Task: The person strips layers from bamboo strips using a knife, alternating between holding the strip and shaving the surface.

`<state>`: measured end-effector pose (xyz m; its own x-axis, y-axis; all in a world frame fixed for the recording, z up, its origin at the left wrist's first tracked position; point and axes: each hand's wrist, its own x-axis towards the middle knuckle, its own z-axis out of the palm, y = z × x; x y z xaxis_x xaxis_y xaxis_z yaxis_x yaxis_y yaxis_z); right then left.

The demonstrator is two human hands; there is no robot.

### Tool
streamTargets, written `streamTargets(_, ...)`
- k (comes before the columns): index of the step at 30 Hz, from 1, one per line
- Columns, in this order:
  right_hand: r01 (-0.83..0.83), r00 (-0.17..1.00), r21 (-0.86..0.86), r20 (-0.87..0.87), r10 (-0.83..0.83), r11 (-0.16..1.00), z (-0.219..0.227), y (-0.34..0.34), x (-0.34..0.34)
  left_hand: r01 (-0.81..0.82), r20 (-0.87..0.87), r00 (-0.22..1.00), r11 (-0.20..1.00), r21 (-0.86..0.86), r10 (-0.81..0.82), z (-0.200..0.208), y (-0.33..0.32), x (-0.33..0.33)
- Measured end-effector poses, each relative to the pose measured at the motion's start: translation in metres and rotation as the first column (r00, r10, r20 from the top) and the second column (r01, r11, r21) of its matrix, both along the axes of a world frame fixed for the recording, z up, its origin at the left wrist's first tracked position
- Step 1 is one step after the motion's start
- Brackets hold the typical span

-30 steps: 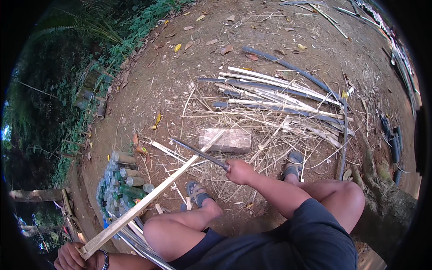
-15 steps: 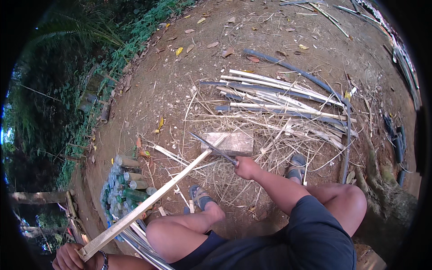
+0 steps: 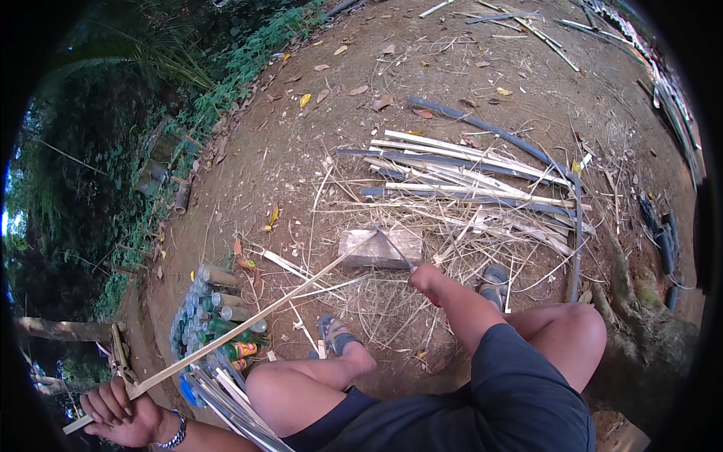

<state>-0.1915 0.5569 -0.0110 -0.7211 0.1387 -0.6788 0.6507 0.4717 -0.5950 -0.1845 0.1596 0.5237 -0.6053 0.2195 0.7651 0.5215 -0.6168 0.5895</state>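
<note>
My left hand (image 3: 124,413), at the lower left with a bracelet on its wrist, is closed round a long pale bamboo strip (image 3: 263,310). The strip slants up to the right, its far end resting on a wooden block (image 3: 408,241). A short length pokes out behind the fist. In my right hand (image 3: 427,280) is the handle of a long-bladed knife (image 3: 396,248). Its blade points up and left over the block, the tip close to the strip's far end. Whether blade and strip touch, I cannot tell.
Beyond the block lies a pile of split bamboo strips (image 3: 482,162) among shavings. Stacked bottles (image 3: 203,309) stand left, beside more strips (image 3: 226,395) near my left knee. A tree trunk (image 3: 636,339) rises at right. My sandalled feet flank the block.
The bamboo strip now shows a narrower side and sticks out behind my left fist, which has moved slightly up. The knife has swung, its tip shifting right onto the block; my right hand moved slightly right.
</note>
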Motion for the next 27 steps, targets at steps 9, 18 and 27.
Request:
streamTargets(9, 0.365, 0.909, -0.379, -0.052, -0.413, 0.851, 0.040, -0.054, 0.048, -0.557, 0.041, 0.828, 0.829, -0.046, 0.559, -0.010, -0.007, 0.029)
streamTargets(18, 0.015, 0.843, -0.139, -0.531, -0.087, 0.990, 0.168, -0.113, 0.057, -0.448, -0.005, 0.893, 0.890, 0.088, 0.450, -0.021, -0.004, 0.038)
streamTargets(27, 0.065, 0.878, -0.097, -0.468, -0.103, 0.993, 0.135, -0.128, 0.052, -0.519, 0.029, 0.854, 0.845, 0.124, 0.520, -0.025, -0.002, 0.045)
